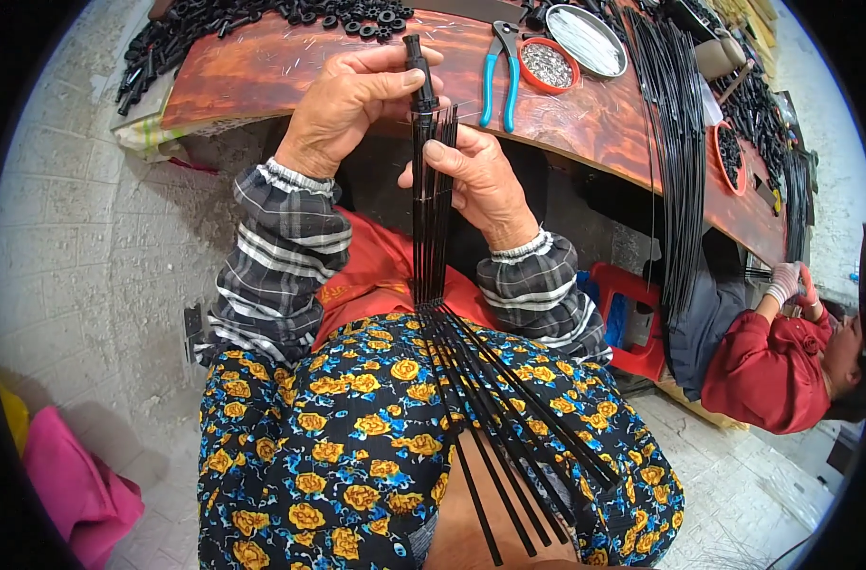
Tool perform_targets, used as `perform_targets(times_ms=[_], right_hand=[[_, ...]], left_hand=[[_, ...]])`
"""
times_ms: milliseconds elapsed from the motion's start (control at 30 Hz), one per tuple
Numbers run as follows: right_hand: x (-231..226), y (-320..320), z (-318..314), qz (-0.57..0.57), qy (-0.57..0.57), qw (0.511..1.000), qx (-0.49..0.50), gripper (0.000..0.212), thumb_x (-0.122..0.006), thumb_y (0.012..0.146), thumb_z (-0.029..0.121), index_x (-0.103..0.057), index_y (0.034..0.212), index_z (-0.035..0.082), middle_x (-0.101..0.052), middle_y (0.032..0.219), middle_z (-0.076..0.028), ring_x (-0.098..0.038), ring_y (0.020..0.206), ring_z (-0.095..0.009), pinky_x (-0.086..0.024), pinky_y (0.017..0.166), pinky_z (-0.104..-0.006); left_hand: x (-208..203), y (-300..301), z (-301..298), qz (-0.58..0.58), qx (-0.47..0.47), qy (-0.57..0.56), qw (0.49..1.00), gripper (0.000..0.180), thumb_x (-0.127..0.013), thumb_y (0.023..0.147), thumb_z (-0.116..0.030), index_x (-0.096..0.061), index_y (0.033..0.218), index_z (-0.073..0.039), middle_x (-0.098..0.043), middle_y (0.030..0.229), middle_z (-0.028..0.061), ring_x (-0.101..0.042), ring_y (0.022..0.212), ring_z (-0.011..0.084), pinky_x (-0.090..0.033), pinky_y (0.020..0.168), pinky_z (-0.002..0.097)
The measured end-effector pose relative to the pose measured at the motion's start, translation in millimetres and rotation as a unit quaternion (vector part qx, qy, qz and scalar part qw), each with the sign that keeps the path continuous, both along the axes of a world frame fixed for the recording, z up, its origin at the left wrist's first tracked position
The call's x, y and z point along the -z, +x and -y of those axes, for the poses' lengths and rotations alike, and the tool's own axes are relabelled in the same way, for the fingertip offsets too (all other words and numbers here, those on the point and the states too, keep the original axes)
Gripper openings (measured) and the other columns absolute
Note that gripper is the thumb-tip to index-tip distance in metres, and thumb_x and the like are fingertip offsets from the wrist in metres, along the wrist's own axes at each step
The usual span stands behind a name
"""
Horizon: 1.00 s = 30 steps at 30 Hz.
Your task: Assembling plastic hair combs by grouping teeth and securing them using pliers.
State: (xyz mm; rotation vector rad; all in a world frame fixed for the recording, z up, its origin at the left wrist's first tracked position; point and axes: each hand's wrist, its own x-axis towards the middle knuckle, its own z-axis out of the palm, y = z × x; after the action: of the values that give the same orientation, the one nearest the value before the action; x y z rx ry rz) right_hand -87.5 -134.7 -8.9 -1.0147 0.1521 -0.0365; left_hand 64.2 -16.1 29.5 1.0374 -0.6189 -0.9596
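My left hand (357, 104) grips the black plastic fitting (415, 49) at the top of an umbrella frame, fingers and thumb closed round it. From this fitting a bundle of thin black metal ribs (430, 252) runs down over my lap, fanning apart towards the lower end. Just below the fitting, my right hand (485, 176) pinches the upper ribs, its thumb lying across them. Several free rib ends stand up beside the fitting between the two hands. Whatever small part sits between the fingertips is too small to make out.
A reddish wooden table (262, 76) lies beyond my hands. It carries blue-handled pliers (501, 76), a red bowl of small metal parts (548, 66), a dish of white pins (587, 42) and black plastic fittings (195, 43). Long ribs (675, 142) hang over its edge; another person (780, 366) works at right.
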Motion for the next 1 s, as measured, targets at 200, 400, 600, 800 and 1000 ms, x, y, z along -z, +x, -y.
perform_targets(times_ms=[200, 400, 600, 800, 1000], right_hand=[[-2.2, -2.1, -2.6, -0.006, -0.007, 1.0, 0.024, 0.02, -0.063, 0.09, 0.021, -0.059, 0.099, 0.003, -0.069, 0.079, -0.012, -0.053, 0.048, -0.003, -0.032, 0.037, -0.0146], [5.1, -1.4, 0.1, -0.005, 0.005, 1.0, 0.016, 0.02, -0.063, 0.09, 0.02, -0.059, 0.101, 0.003, -0.069, 0.078, -0.012, -0.056, 0.049, -0.004, -0.031, 0.037, -0.0143], [-1.0, -2.4, -3.0, -0.022, 0.018, 0.999, 0.046, 0.021, -0.063, 0.09, 0.021, -0.059, 0.104, 0.005, -0.07, 0.077, -0.012, -0.058, 0.05, -0.005, -0.03, 0.037, -0.0145], [7.3, 1.1, -0.3, -0.023, 0.02, 0.999, 0.042, 0.024, -0.064, 0.089, 0.017, -0.059, 0.108, 0.002, -0.067, 0.079, -0.006, -0.067, 0.064, -0.012, -0.044, 0.042, -0.0156], [11.1, 2.9, -0.4, -0.024, 0.022, 0.999, 0.039, 0.025, -0.065, 0.089, 0.017, -0.059, 0.108, 0.001, -0.066, 0.08, -0.004, -0.069, 0.069, -0.015, -0.048, 0.046, -0.016]], left_hand=[[0.6, 0.7, 0.7, 0.059, 0.024, -0.005, 0.998, 0.03, -0.062, 0.088, -0.011, -0.06, 0.116, 0.001, -0.067, 0.094, 0.0084, -0.066, 0.087, 0.0179, -0.054, 0.08, 0.0304], [-2.5, -4.3, 0.2, 0.09, 0.02, 0.015, 0.996, 0.039, -0.062, 0.088, -0.012, -0.054, 0.125, -0.002, -0.066, 0.094, 0.0077, -0.065, 0.089, 0.0161, -0.053, 0.081, 0.0289], [-10.4, -15.1, -2.5, 0.081, 0.023, -0.029, 0.996, 0.061, -0.059, 0.088, -0.007, -0.035, 0.144, -0.009, -0.064, 0.103, 0.011, -0.064, 0.095, 0.019, -0.051, 0.087, 0.0314], [-11.2, -13.6, -0.9, 0.11, -0.016, 0.023, 0.994, 0.054, -0.054, 0.085, 0.003, -0.048, 0.136, -0.012, -0.062, 0.096, 0.0047, -0.064, 0.089, 0.013, -0.053, 0.081, 0.0276], [-8.4, -12.5, -1.5, 0.116, -0.031, 0.025, 0.992, 0.053, -0.054, 0.083, 0.005, -0.051, 0.134, -0.011, -0.062, 0.095, 0.0041, -0.064, 0.087, 0.0124, -0.054, 0.078, 0.0269]])
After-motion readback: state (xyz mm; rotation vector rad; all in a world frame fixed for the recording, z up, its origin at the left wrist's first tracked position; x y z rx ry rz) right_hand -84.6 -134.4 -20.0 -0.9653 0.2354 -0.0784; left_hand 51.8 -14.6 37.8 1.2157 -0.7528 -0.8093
